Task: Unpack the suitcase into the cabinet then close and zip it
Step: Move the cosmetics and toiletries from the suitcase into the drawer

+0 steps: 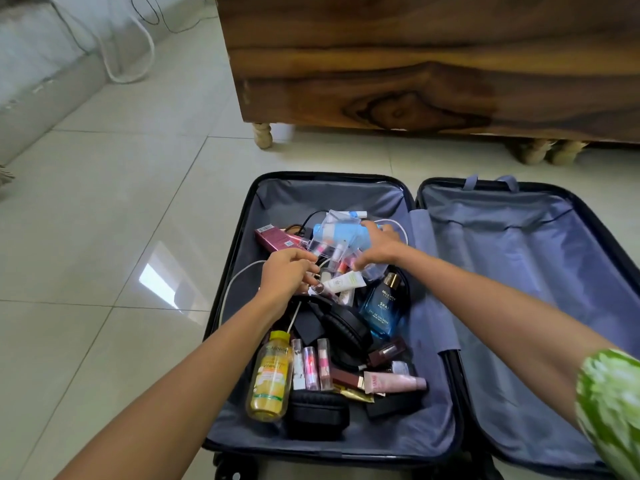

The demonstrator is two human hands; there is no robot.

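Many toiletries (322,327) fill the open suitcase's (433,441) left half.

Both hands reach into the open suitcase (408,441): left hand (287,271), right hand (375,249) over the scattered cosmetics (341,282)

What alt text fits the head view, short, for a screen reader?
Two bare hands, left hand and right hand, reach into an open suitcase on a tiled floor, its left half piled with toiletries, cables and headphones; its right half is empty. A wooden cabinet stands just beyond.
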